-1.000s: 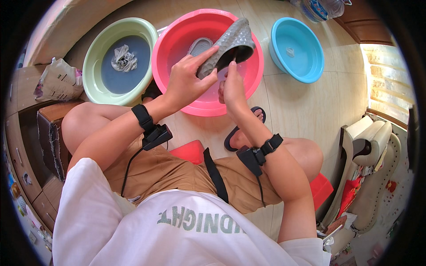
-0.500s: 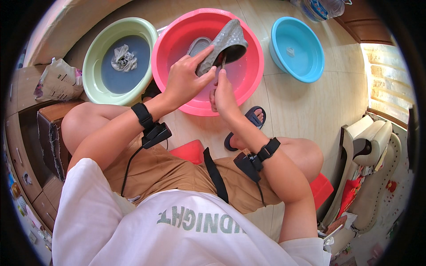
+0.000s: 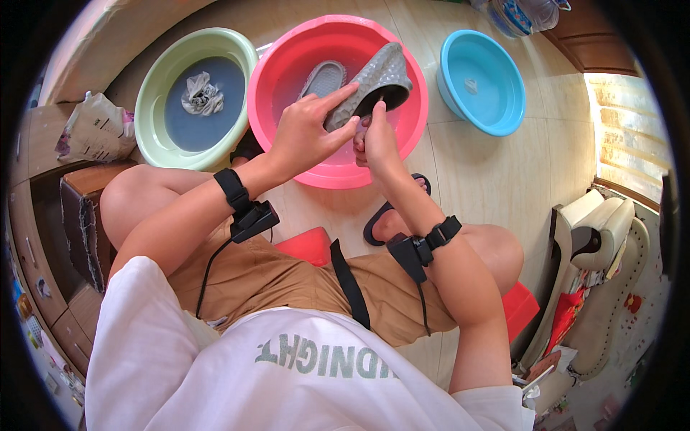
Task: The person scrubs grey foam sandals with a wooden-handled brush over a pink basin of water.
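A grey textured shoe (image 3: 382, 70) is tilted over the pink basin (image 3: 267, 61), its dark opening toward me. My left hand (image 3: 305, 133) grips it by the near end, with the index finger along its side and the thumb at the lower edge. My right hand (image 3: 376, 147) is closed around a thin-handled tool that goes into the shoe's opening. Its far end is hidden inside, so I cannot make out what kind it is. Another grey shoe (image 3: 327, 76) lies in the basin's cloudy water, beyond my left fingers.
To the left stands a pale green basin (image 3: 147, 108) of dark water with a wet greyish cloth (image 3: 202, 95). A light blue basin (image 3: 517, 108) of water is at the right. Plastic bottles (image 3: 521, 16) stand at the far right, and cabinets (image 3: 43, 237) line the left.
The shoe has shifted a little right and toward me, and its opening has turned. My right hand has moved up and right, closer to the opening. More of the second shoe shows.
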The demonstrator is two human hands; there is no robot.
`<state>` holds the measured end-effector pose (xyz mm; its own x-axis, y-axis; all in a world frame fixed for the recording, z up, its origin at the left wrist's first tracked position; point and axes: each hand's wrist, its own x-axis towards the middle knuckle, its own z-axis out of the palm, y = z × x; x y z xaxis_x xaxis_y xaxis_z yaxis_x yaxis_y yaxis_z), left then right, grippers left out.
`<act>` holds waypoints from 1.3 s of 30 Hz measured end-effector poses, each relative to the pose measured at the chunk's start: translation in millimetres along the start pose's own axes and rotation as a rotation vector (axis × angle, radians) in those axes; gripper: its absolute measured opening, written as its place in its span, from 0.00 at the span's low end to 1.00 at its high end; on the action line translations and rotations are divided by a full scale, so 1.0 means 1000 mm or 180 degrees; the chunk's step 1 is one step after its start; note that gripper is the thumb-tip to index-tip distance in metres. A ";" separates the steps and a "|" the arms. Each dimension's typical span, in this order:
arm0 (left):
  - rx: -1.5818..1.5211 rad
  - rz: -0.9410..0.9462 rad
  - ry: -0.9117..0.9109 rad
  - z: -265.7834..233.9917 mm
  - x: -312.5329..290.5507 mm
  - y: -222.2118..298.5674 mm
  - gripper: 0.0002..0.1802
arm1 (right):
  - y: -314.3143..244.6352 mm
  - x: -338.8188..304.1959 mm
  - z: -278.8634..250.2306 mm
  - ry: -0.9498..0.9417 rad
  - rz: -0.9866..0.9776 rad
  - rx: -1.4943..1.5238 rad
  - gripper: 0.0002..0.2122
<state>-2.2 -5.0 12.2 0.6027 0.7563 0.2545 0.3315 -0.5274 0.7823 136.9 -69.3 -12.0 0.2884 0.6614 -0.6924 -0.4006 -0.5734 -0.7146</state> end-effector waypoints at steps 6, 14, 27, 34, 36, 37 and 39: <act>0.0210 -0.0282 0.0251 0.007 0.002 -0.014 0.24 | 0.014 -0.010 0.010 -0.0252 -0.0258 -0.0026 0.25; 0.0189 -0.0391 0.0071 0.004 0.004 -0.011 0.22 | 0.009 -0.027 0.011 -0.0400 -0.0160 -0.0014 0.25; 0.0107 0.0085 0.0015 0.005 -0.001 -0.004 0.21 | -0.022 0.002 -0.007 -0.0002 0.0073 0.0310 0.26; 0.0230 0.0151 0.0042 0.003 -0.001 -0.004 0.21 | -0.024 0.002 -0.005 0.0076 -0.0009 0.0119 0.26; 0.0365 0.0212 -0.0004 0.002 -0.002 -0.003 0.21 | -0.023 0.002 -0.005 0.0081 -0.0012 0.0103 0.26; 0.0438 0.0240 -0.0028 0.002 -0.002 -0.002 0.21 | -0.023 0.002 -0.005 0.0078 -0.0013 0.0097 0.26; 0.0489 0.0200 -0.0042 0.001 -0.002 -0.003 0.22 | -0.021 -0.001 -0.003 0.0073 -0.0161 -0.0036 0.26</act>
<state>-3.4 -5.5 8.5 0.6348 0.7154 0.2920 0.3994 -0.6273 0.6686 147.9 -59.5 3.3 0.3281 0.6783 -0.6575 -0.3751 -0.5452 -0.7497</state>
